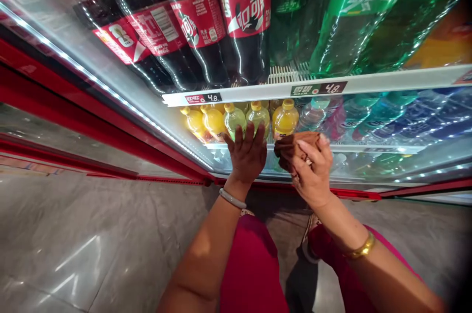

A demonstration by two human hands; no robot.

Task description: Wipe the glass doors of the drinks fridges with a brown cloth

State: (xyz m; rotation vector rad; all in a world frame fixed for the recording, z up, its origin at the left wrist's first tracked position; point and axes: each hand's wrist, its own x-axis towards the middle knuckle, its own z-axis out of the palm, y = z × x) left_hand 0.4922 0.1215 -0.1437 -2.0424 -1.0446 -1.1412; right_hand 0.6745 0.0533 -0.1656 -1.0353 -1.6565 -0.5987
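My left hand (246, 158) is stretched out with its fingers apart, in front of a pale green bottle (235, 117) and a second pale green bottle (257, 113) on the lower shelf. The picture does not show whether the fingertips touch them. A crumpled brown cloth (289, 147) is gripped in my right hand (313, 170), its fingers bent around it. Just behind the cloth stands a yellow-orange drink bottle (286, 117) with a yellow cap. Two more yellow bottles (212, 121) stand to the left of the green ones.
A white shelf edge (258, 91) with price tags runs above my hands. On that shelf stand large cola bottles (245, 8) and green soda bottles (363, 13). At the left is the red-framed cooler door (110, 121). Blue bottles (409, 115) fill the lower right.
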